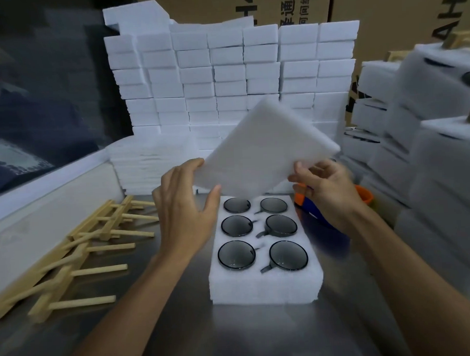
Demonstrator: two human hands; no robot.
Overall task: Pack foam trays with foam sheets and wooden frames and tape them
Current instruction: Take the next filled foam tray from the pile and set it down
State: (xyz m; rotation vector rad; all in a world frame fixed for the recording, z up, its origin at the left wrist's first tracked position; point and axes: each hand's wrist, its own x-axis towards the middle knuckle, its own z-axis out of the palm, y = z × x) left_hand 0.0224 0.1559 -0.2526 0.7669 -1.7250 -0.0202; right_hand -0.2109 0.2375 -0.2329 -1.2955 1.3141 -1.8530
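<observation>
At the centre of the frame a white foam sheet [265, 149] is held tilted in the air above the far end of the foam tray [265, 287], which sits on the grey metal bench [181, 328] in the lower middle. The left hand [185, 207] has its grip on the sheet's left corner, thumb under the near edge and fingers curled over the top. The right hand [324, 190] pinches the sheet's lower right edge between thumb and fingers. The tray holds six dark glass cups [236, 254] in two columns of round wells, handles showing in slots. At the lower left of the frame a loose pile of wooden frames [78, 254] lies on the bench. Stacked white foam blocks [232, 73] fill the upper middle, and a blue and orange object [314, 209] shows partly behind the right wrist.
</observation>
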